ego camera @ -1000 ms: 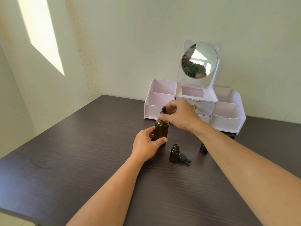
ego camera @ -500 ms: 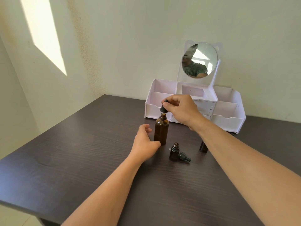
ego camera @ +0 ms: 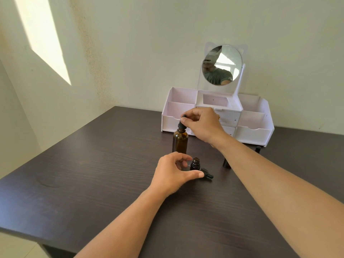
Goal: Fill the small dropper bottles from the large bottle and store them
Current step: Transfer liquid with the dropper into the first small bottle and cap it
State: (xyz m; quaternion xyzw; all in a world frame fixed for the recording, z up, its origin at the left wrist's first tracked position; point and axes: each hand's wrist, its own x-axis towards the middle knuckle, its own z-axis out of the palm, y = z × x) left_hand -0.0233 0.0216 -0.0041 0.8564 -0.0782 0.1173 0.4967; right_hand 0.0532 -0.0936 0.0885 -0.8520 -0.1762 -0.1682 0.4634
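The large amber bottle (ego camera: 180, 142) stands upright on the dark table (ego camera: 93, 174). My right hand (ego camera: 203, 124) pinches its black dropper cap (ego camera: 181, 123), raised just above the bottle's mouth. A small amber bottle (ego camera: 195, 163) stands uncapped in front of it, and its black dropper cap (ego camera: 207, 174) lies on the table beside it. My left hand (ego camera: 172, 174) curls around that small bottle with thumb and fingers apart; I cannot tell if it touches. A second small bottle (ego camera: 226, 163) stands partly hidden behind my right forearm.
A white organizer (ego camera: 253, 133) with open compartments, small drawers and a round mirror (ego camera: 222, 64) stands at the back against the wall. A black dropper top (ego camera: 258, 148) shows in front of its right end. The table's left and near edges lie close.
My left hand let go of the large bottle and moved right to the small uncapped bottle. My right hand lifted the dropper cap off the large bottle's mouth.
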